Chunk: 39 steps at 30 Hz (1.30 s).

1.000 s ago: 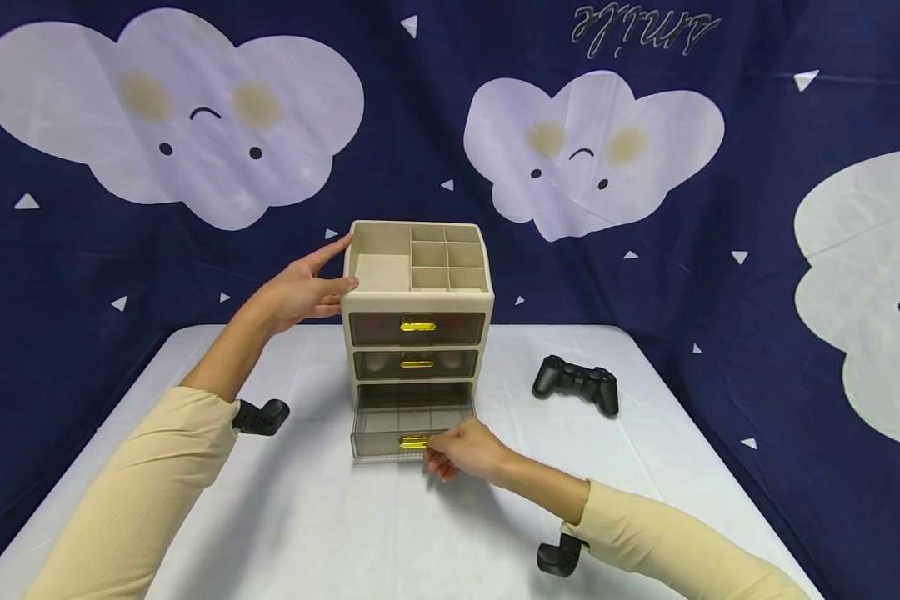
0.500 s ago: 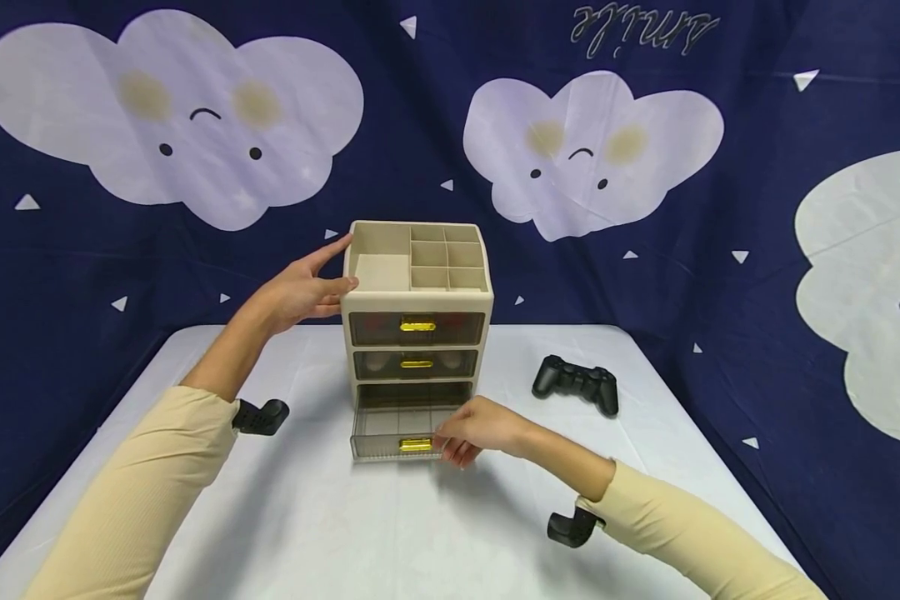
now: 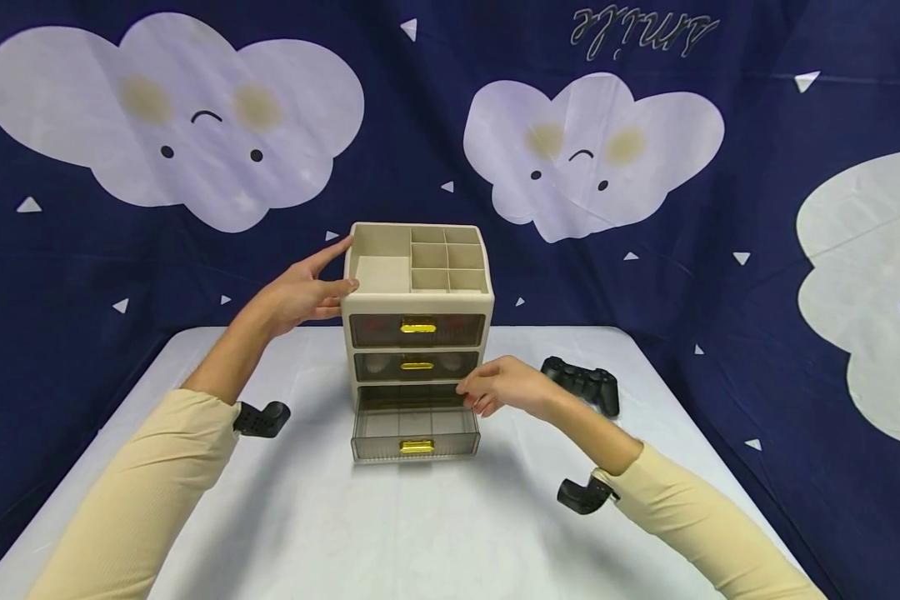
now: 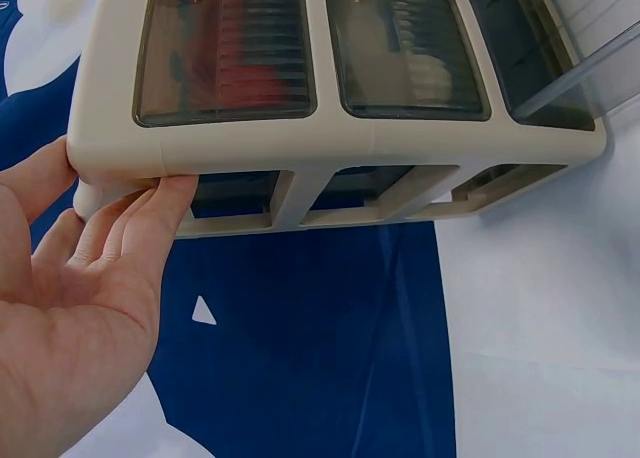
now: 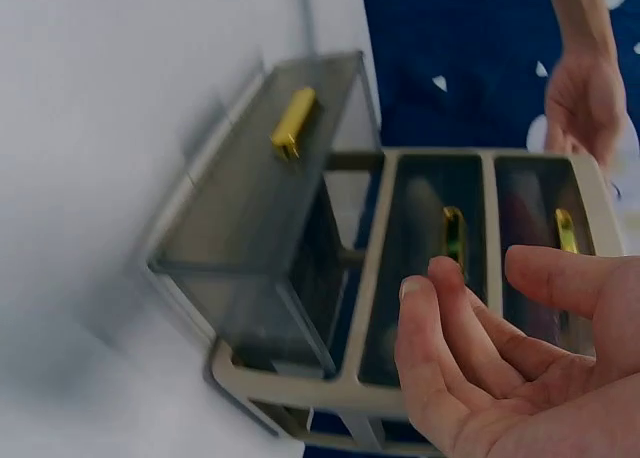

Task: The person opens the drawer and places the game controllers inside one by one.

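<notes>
A cream desktop drawer organizer stands on the table, with a compartmented open top and smoky clear drawers. Its bottom drawer is pulled out; the upper drawer and middle drawer are closed. My left hand grips the organizer's upper left edge, thumb over the rim and fingers against the side, as the left wrist view also shows. Above the right side of the pulled-out drawer, my right hand holds nothing. Its fingers are loosely bent, in front of the closed drawers in the right wrist view.
A black game controller lies right of the organizer, partly hidden by my right forearm. Behind the white table hangs a dark blue cloth with clouds. Faint reddish contents show through the upper drawer and pale ones through the middle drawer.
My right hand has left the bottom drawer's gold handle and moved up and to the right. The drawer stays pulled out. My left hand has not moved.
</notes>
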{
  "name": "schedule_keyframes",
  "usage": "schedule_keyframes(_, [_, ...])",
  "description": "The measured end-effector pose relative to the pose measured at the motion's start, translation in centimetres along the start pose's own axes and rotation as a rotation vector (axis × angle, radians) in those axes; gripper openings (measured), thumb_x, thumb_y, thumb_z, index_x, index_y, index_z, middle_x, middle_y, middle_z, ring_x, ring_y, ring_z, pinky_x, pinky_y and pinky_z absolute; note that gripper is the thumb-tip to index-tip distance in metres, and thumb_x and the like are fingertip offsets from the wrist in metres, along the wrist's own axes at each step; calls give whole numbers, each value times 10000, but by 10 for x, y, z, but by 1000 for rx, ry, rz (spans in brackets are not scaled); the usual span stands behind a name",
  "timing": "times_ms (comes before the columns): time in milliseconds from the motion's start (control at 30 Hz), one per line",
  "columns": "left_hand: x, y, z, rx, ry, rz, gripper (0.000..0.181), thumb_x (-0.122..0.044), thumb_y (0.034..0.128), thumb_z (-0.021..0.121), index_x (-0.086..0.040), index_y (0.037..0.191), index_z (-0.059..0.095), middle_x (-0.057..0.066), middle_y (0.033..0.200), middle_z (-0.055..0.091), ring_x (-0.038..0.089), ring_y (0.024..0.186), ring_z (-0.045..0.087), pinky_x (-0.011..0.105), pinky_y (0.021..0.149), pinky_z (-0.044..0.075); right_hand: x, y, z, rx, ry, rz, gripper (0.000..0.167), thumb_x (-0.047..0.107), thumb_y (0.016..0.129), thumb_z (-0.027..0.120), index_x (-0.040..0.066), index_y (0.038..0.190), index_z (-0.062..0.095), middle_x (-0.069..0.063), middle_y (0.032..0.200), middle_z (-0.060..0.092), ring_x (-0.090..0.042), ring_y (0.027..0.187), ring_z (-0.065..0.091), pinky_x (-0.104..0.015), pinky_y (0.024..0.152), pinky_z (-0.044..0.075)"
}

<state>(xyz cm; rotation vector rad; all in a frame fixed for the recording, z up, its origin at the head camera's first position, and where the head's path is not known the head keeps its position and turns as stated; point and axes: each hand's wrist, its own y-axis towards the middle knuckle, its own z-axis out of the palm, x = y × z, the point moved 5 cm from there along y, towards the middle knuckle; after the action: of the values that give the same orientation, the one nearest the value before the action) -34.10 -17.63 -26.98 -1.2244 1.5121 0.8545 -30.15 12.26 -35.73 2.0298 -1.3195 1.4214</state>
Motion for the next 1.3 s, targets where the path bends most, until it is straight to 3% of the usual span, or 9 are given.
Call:
schedule_keyframes(333, [-1,1,1,6,-13,-10,826,-183,1048,585,-484,1605,55,131,1677,190,328,1362,505,488,1145,430,-3,-8,-39,-124,-4,-12,388,194,985,614,-80,1257,656,-188,1083,712,-239,904,689,-343,830,608])
schedule_keyframes(600, [0,0,1,5,-11,-10,825,-185,1047,589,-489,1603,61,116,1683,176,333,1362,507,485,1146,430,-23,-16,-71,-272,16,0,452,243,960,684,-18,1324,624,-170,1228,687,-222,954,660,-314,859,583])
schedule_keyframes(800, [1,0,0,-8,-5,-8,822,-193,1043,597,-476,1610,73,119,1678,193,309,1338,528,475,1134,445,-39,-25,-96,-367,-9,15,544,294,948,726,31,1400,574,-185,1285,671,-195,1017,660,-418,972,558])
schedule_keyframes(1033, [1,1,0,-4,-9,-9,823,-201,1041,601,-489,1605,74,116,1682,177,297,1326,533,480,1137,441,-57,-36,-122,-464,-41,29,614,381,930,743,87,1435,554,-174,1310,677,-360,1211,618,-474,1051,495])
schedule_keyframes(1300, [0,2,1,-3,-24,-12,825,-183,1041,600,-476,1610,80,110,1681,183,305,1342,513,480,1146,430,-85,-46,-145,-567,-44,52,658,355,940,736,73,1486,500,-214,1315,663,-401,1282,557,-522,1085,450])
